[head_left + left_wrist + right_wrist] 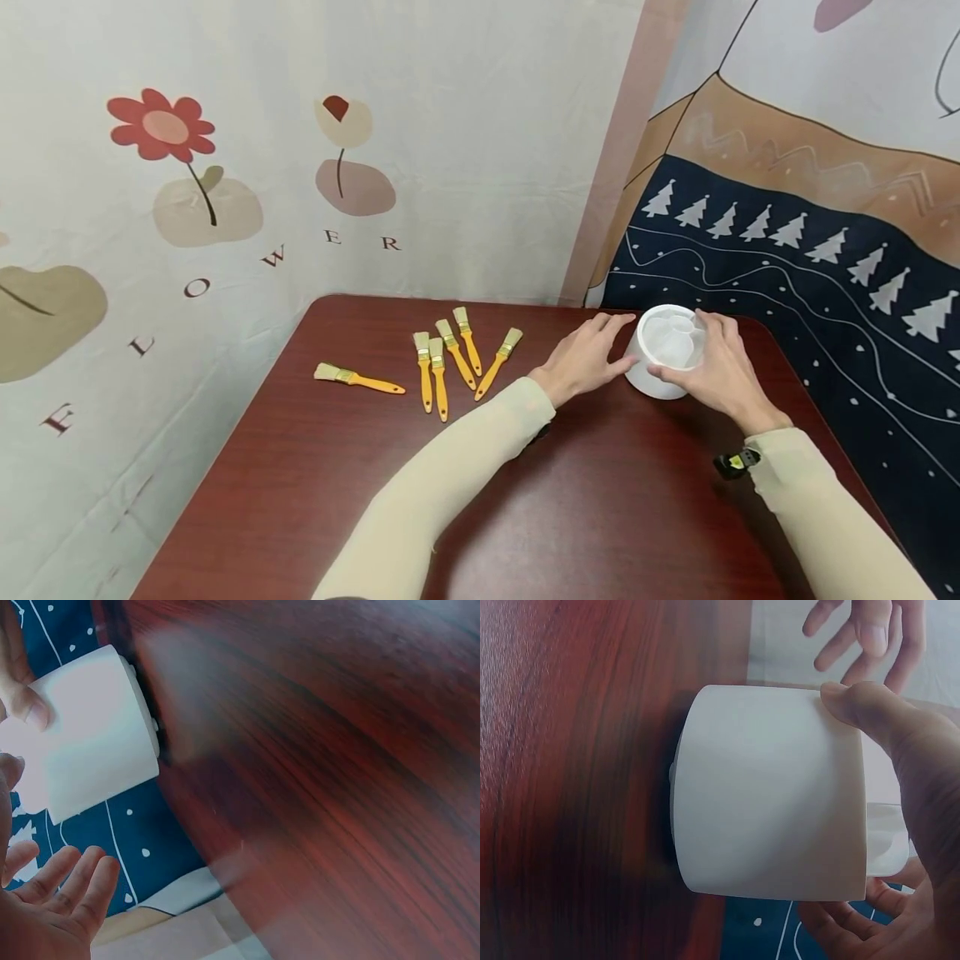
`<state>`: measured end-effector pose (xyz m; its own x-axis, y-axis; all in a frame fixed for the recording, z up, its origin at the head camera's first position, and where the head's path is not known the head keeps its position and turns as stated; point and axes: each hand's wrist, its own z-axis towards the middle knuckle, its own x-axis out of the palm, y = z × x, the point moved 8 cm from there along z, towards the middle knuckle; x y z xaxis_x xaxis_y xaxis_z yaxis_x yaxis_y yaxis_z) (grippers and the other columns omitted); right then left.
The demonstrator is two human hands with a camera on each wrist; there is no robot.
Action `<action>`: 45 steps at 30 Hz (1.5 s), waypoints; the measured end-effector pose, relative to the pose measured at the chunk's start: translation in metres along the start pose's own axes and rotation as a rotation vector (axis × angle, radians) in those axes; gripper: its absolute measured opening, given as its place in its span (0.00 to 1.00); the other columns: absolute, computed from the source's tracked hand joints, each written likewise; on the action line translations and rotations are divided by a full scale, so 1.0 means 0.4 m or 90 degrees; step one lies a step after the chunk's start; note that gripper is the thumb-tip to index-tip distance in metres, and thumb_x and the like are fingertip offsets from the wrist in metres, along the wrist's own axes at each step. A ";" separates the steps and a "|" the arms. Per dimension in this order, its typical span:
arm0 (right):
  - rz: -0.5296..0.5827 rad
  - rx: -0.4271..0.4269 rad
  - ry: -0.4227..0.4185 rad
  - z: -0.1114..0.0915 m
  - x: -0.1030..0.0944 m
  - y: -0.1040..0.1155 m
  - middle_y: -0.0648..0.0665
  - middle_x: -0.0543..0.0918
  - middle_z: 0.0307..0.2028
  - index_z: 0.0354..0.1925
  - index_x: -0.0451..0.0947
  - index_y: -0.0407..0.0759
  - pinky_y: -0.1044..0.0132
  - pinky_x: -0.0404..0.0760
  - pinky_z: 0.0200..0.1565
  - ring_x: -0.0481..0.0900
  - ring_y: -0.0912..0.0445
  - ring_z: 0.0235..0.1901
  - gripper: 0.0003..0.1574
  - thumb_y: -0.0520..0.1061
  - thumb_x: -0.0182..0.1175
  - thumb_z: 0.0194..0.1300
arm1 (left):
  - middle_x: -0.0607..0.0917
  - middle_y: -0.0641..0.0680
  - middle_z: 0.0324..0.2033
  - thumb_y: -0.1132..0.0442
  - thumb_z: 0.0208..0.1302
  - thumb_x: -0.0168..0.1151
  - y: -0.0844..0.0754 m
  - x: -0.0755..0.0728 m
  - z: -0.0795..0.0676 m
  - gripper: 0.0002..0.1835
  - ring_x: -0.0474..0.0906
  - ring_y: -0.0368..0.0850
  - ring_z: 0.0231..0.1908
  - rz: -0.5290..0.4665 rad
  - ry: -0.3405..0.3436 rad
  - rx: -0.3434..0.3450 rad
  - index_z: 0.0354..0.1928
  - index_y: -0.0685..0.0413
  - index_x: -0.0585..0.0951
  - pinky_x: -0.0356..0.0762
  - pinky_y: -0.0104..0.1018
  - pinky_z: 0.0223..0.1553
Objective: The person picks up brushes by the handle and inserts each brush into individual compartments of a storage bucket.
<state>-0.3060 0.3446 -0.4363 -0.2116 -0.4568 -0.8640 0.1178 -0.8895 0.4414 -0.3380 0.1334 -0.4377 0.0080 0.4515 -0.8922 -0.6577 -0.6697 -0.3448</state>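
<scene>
A round white holder (651, 379) with inner dividers is at the far right of the table in the head view. My right hand (716, 367) grips it at the rim. In the right wrist view the thumb (855, 701) lies on the near wall of the holder (769, 795), and the fingers reach round its far side. My left hand (588, 354) is beside the holder on its left, fingers spread and holding nothing. The left wrist view shows those fingers (79, 892) apart from the holder (97, 727); whether the left thumb touches it I cannot tell.
Several paintbrushes with yellow handles and pale bristles lie left of my left hand, among them a slanted brush (498, 364). One brush (360, 380) lies crosswise farther left. The dark red table (600, 508) meets printed cloths (480, 167) at its back and right edges.
</scene>
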 end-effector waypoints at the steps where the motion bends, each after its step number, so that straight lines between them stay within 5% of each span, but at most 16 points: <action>1: 0.001 -0.003 -0.001 0.000 0.001 0.004 0.17 0.60 0.81 0.90 0.51 0.27 0.17 0.83 0.64 0.68 0.22 0.69 0.84 0.66 0.87 0.61 | 0.82 0.55 0.79 0.39 0.85 0.70 -0.003 0.001 0.001 0.41 0.85 0.49 0.73 0.001 0.000 0.001 0.90 0.44 0.69 0.92 0.41 0.68; 14: 0.008 -0.021 0.014 -0.013 0.025 0.046 0.18 0.61 0.82 0.90 0.53 0.28 0.17 0.83 0.66 0.68 0.24 0.70 0.84 0.69 0.86 0.60 | 0.85 0.54 0.74 0.38 0.85 0.69 -0.010 0.021 -0.004 0.38 0.86 0.43 0.66 0.011 0.019 -0.008 0.85 0.49 0.74 0.90 0.34 0.69; 45: 0.053 -0.090 0.112 -0.042 0.048 0.116 0.25 0.67 0.79 0.92 0.54 0.34 0.22 0.84 0.71 0.77 0.30 0.70 0.79 0.67 0.86 0.65 | 0.84 0.58 0.75 0.42 0.81 0.75 0.039 -0.032 -0.106 0.43 0.87 0.46 0.66 -0.087 0.036 -0.026 0.86 0.55 0.72 0.90 0.37 0.69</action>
<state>-0.2881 0.2946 -0.4364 -0.0243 -0.5088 -0.8606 0.2653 -0.8332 0.4851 -0.3163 0.0923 -0.4441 0.1382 0.5064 -0.8511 -0.6166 -0.6285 -0.4741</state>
